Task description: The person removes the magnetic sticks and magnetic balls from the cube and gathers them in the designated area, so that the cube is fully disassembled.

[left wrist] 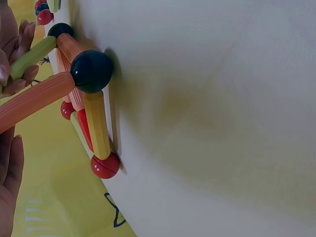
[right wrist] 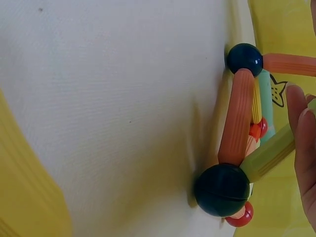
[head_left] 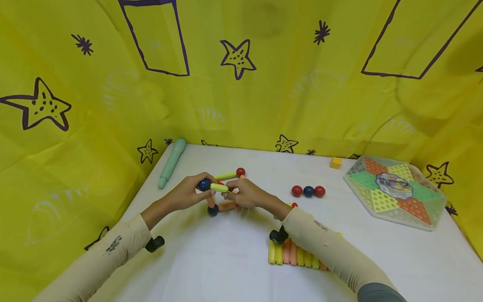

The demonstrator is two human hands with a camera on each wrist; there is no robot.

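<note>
Dark blue ball [head_left: 204, 184] sits pinched in the fingers of the left hand [head_left: 187, 193], while the right hand [head_left: 245, 193] grasps the light green stick [head_left: 219, 187] touching it, above the stick-and-ball frame [head_left: 222, 197] on the white table [head_left: 226, 260]; three loose balls [head_left: 308, 191] lie near.

The head camera looks forward and down from above the table [head_left: 234, 260], taking in both forearms, both hands and a yellow curtain behind. The left wrist camera sits very close to the table surface, rolled sideways, facing a frame of rods and balls [left wrist: 91, 94]. The right wrist camera is equally close and also rolled, facing the same frame from its other side. All three views share this frame; the head view shows it small, mid-table.
</note>
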